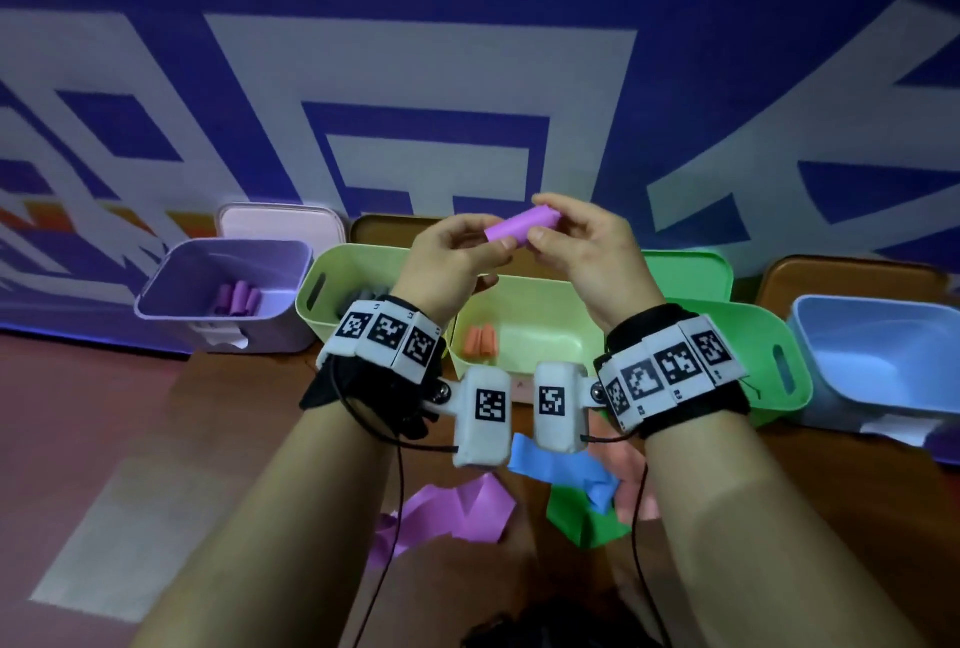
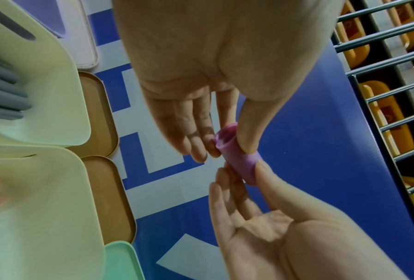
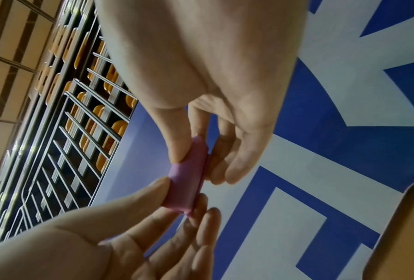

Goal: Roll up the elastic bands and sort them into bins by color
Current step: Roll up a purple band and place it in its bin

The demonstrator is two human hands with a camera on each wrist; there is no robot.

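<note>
A rolled purple band [image 1: 519,226] is held up above the bins between both hands. My left hand [image 1: 491,232] pinches its left end with thumb and fingertips, and my right hand [image 1: 543,219] pinches the right end. The left wrist view looks into the roll's [image 2: 239,161] open end, pinched by the left hand [image 2: 227,149]. In the right wrist view the right hand [image 3: 198,163] holds the roll [image 3: 184,189] with its loose edge along one side. A purple bin [image 1: 171,278] at the far left holds several purple rolls [image 1: 239,299].
Behind the hands stand a yellow-green bin [image 1: 322,304] with grey rolls, a pale yellow bin [image 1: 545,335] with orange rolls [image 1: 483,341], a green bin [image 1: 779,335] and a blue bin [image 1: 857,356]. Loose purple [image 1: 447,512], blue [image 1: 561,471] and green [image 1: 582,517] bands lie near me.
</note>
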